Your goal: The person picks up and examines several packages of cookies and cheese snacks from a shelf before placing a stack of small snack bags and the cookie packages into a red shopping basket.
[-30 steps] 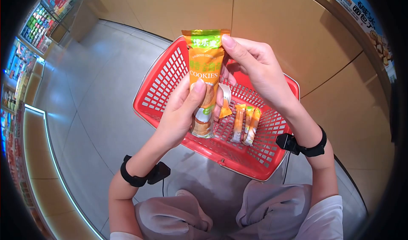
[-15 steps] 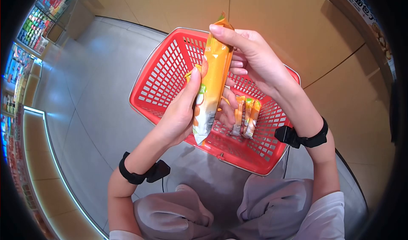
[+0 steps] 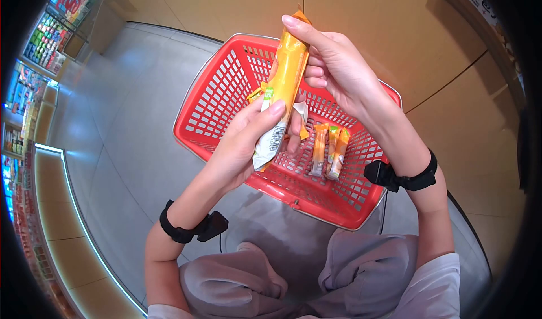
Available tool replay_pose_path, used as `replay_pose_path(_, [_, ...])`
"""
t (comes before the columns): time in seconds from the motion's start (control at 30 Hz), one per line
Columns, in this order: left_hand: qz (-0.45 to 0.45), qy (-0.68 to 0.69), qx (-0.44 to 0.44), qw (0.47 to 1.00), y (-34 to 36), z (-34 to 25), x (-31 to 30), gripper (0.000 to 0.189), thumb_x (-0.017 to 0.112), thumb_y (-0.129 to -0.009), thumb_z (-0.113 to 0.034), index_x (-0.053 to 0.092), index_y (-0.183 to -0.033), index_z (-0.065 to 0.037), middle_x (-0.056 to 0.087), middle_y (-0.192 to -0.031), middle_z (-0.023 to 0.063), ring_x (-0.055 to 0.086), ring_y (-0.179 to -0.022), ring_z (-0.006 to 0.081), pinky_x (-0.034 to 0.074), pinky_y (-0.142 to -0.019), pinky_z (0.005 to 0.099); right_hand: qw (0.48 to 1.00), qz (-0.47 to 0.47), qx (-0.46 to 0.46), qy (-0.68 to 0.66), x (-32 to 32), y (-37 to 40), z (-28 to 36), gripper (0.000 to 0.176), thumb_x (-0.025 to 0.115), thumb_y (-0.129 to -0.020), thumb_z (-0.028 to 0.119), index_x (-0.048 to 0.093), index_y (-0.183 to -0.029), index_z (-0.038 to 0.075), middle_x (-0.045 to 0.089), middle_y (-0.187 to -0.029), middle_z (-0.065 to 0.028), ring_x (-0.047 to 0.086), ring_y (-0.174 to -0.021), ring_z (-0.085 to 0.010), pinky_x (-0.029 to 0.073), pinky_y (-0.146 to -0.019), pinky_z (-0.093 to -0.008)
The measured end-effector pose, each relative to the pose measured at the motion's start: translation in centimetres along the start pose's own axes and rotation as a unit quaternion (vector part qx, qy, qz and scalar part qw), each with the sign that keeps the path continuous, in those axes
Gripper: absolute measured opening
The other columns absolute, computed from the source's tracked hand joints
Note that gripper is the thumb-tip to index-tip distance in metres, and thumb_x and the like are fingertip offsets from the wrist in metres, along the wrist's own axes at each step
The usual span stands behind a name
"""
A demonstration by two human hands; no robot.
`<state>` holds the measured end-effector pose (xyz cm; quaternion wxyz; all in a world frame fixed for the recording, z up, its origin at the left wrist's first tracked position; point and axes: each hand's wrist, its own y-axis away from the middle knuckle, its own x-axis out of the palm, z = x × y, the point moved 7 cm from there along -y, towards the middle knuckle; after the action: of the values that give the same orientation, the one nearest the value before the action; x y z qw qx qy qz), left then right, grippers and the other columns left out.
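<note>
A long orange and white snack packet (image 3: 289,64) with a barcode near its lower end is held up, slanted, over a red shopping basket (image 3: 189,115). My left hand (image 3: 251,129) is closed round the lower part, its thumb across the front. At the top end, my right hand (image 3: 330,59) pinches the packet between thumb and curled fingers. Parts of other orange wrappers (image 3: 257,93) show behind my left hand; whether that hand holds them too is hard to see. Inside the basket, several similar packets (image 3: 337,152) lie side by side on the right.
The basket stands on a grey tiled floor (image 3: 124,115) in front of my bent knees (image 3: 231,276). Tan panels (image 3: 372,25) rise just behind it. Shelves with goods (image 3: 48,42) and a counter with a lit edge (image 3: 56,206) run along the left.
The packet has turned, so its barcode faces me more, and has risen slightly. My left thumb has moved from the packet's left edge to lower on its front.
</note>
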<state>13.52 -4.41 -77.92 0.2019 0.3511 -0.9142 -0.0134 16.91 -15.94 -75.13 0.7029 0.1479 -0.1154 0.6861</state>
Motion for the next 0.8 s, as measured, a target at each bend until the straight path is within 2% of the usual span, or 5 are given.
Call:
replay_pose_path(0.3, [0.186,0.268,0.047,0.944,-0.1,-0.6,0.4,0.052,0.024,-0.093,-0.038,0.04,-0.123,0.001,0.047,-0.077,0.007,0.047,-0.065,0.0155,0.041,-0.066,0.0312,0.99,0.141,-0.018,0.022,2.7,1.0,-0.3,0.045,0.062,-0.082,0.035,0.053,-0.104,-0.004,0.057,-0.09,-0.0068,0.056,-0.078,-0.0078,0.046,-0.07,-0.0222])
replay_pose_path(0.57, [0.12,0.151,0.055,0.98,-0.3,0.0,-0.4,0.065,0.021,-0.091,-0.056,0.038,-0.123,-0.002,0.041,-0.073,0.0029,0.042,-0.065,0.013,0.039,-0.063,0.0295,0.985,0.125,-0.076,0.087,3.1,1.5,0.5,0.048,0.067,-0.077,0.033,0.053,-0.106,-0.002,0.059,-0.083,-0.003,0.056,-0.072,-0.0067,0.044,-0.063,-0.0215])
replay_pose_path(0.6, [0.115,0.155,0.049,0.98,-0.3,-0.2,-0.7,0.058,0.023,-0.092,-0.052,0.037,-0.124,-0.005,0.049,-0.09,0.0054,0.049,-0.084,0.0149,0.042,-0.074,0.0335,0.985,0.129,-0.073,0.09,3.2,1.8,0.9,0.047,0.067,-0.077,0.033,0.053,-0.106,-0.002,0.059,-0.082,-0.0033,0.056,-0.07,-0.0067,0.045,-0.063,-0.0217])
replay_pose_path(0.7, [-0.145,0.026,0.112,0.983,-0.2,-1.2,-2.9,0.045,0.027,-0.096,-0.038,0.045,-0.113,0.0,0.051,-0.1,0.006,0.051,-0.094,0.0134,0.04,-0.084,0.0302,0.976,0.125,-0.139,0.11,3.3,1.7,1.3,0.043,0.067,-0.078,0.028,0.052,-0.104,-0.002,0.059,-0.082,-0.0045,0.057,-0.07,-0.008,0.046,-0.065,-0.023])
replay_pose_path(0.8, [-0.099,-0.04,0.241,0.965,0.3,-3.7,-4.8,0.035,0.037,-0.095,-0.029,0.046,-0.112,0.0,0.051,-0.107,0.0058,0.047,-0.102,0.0117,0.037,-0.088,0.0286,0.974,0.154,-0.133,0.101,4.0,2.2,1.6,0.035,0.068,-0.078,0.022,0.053,-0.1,-0.001,0.06,-0.083,-0.0038,0.057,-0.074,-0.0083,0.045,-0.07,-0.0223])
